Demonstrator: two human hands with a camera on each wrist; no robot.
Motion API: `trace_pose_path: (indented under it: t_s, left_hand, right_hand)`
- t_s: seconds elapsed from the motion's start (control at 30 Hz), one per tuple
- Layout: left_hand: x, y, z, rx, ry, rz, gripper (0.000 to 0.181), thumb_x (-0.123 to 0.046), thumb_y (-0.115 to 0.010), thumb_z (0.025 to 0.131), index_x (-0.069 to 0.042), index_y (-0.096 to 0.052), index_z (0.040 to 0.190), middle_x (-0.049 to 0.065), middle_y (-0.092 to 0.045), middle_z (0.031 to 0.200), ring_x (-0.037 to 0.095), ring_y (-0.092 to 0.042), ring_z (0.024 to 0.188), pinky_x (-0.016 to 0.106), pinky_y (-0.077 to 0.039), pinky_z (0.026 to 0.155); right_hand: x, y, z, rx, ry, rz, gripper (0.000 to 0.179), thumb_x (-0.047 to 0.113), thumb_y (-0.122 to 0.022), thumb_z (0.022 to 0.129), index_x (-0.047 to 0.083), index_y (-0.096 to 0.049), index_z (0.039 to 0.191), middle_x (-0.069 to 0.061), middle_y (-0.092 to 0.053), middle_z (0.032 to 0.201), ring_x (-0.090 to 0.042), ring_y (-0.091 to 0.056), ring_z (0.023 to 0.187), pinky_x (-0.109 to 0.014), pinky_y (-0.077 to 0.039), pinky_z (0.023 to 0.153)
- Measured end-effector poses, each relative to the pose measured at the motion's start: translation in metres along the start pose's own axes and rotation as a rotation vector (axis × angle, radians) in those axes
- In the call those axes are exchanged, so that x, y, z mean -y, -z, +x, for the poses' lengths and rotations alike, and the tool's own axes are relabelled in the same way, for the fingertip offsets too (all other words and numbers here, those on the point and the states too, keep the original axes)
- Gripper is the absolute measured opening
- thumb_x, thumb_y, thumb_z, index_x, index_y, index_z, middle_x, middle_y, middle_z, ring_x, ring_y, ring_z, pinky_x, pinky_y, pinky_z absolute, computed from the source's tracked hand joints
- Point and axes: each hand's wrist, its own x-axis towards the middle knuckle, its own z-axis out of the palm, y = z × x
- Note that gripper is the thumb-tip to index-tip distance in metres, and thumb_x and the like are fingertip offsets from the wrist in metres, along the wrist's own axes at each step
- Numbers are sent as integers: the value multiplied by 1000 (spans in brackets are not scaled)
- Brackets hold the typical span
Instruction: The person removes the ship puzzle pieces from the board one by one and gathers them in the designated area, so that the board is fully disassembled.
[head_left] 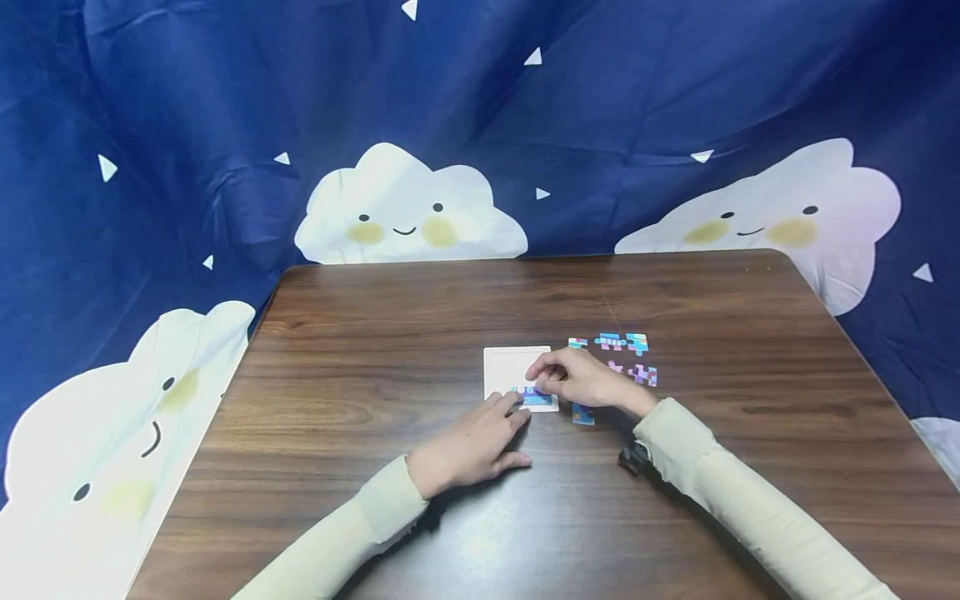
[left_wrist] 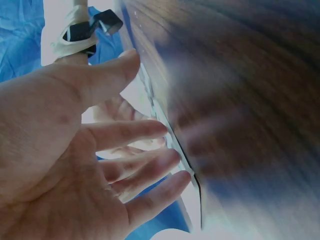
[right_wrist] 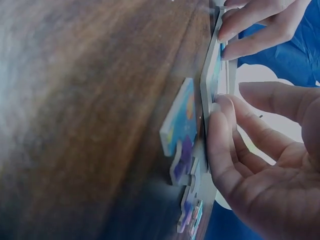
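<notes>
A small white puzzle tray (head_left: 504, 364) lies on the table, with blue and purple puzzle pieces (head_left: 536, 400) fitted along its near right side. My left hand (head_left: 467, 443) reaches to the tray's near edge with spread fingers, fingertips right at the pieces and rim. Over the tray's right part is my right hand (head_left: 583, 379); its bent fingers (right_wrist: 222, 145) touch down at the tray's edge in the right wrist view. The thumb (right_wrist: 270, 97) stands apart from them, and no piece shows in between. Part of the tray is hidden under this hand.
Loose puzzle pieces lie right of the tray: a blue one (head_left: 582, 414) beside it, a purple one (head_left: 642, 375) and a blue one (head_left: 637, 343) farther right. The brown wooden table (head_left: 360, 333) ends at a blue cloud-patterned curtain (head_left: 585, 125).
</notes>
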Motion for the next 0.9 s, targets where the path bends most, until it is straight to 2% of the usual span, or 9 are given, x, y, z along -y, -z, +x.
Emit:
trace_pose_path:
  t_s: [0.2, 0.37, 0.47, 0.7, 0.8, 0.9]
  left_hand:
    - [4, 2, -1, -18, 16, -68, 61, -45, -68, 99, -5, -60, 145, 17, -51, 142, 26, -53, 121, 38, -51, 107]
    - [8, 3, -6, -42, 54, -46, 60, -46, -70, 97, -14, -61, 147, 17, -53, 127, 28, -48, 107, 40, -50, 98]
    - [9, 2, -9, -35, 70, -29, 62, -48, -71, 96, -19, -59, 149, 20, -53, 128, 30, -48, 104, 41, -52, 96]
    - [8, 1, -10, -15, 86, -20, 64, -49, -71, 95, -22, -57, 151, 28, -52, 140, 35, -53, 111, 44, -54, 101]
    - [7, 1, -10, 2, 94, -24, 64, -49, -70, 96, -22, -56, 152, 31, -50, 145, 42, -55, 122, 47, -53, 106]
    - [6, 1, -10, 19, 104, -28, 65, -49, -70, 96, -22, -55, 153, 34, -47, 150, 50, -53, 134, 51, -52, 111]
  right_hand:
    - [-2, -1, 1, -9, -1, -19, 21, 7, -63, 100, 4, -74, 118, -6, -75, 102, -11, -62, 84, -23, -52, 78]
    - [-2, 1, 0, -15, 28, -36, 21, 6, -61, 101, 5, -75, 117, -6, -76, 102, -11, -63, 85, -24, -53, 78]
    - [-1, 1, -1, -9, 29, -35, 21, 6, -61, 101, 6, -75, 116, -6, -75, 102, -12, -63, 85, -25, -53, 78]
    - [2, -3, -3, -9, 22, -42, 22, 8, -61, 100, 7, -76, 116, -8, -76, 110, -14, -65, 92, -30, -54, 83]
    - [3, -5, -3, -13, 17, -42, 22, 8, -61, 100, 7, -77, 115, -9, -75, 111, -15, -65, 93, -30, -54, 83]
    - [3, -7, -2, -23, 20, -43, 20, 7, -62, 99, 6, -77, 113, -9, -75, 109, -14, -64, 91, -28, -53, 80]
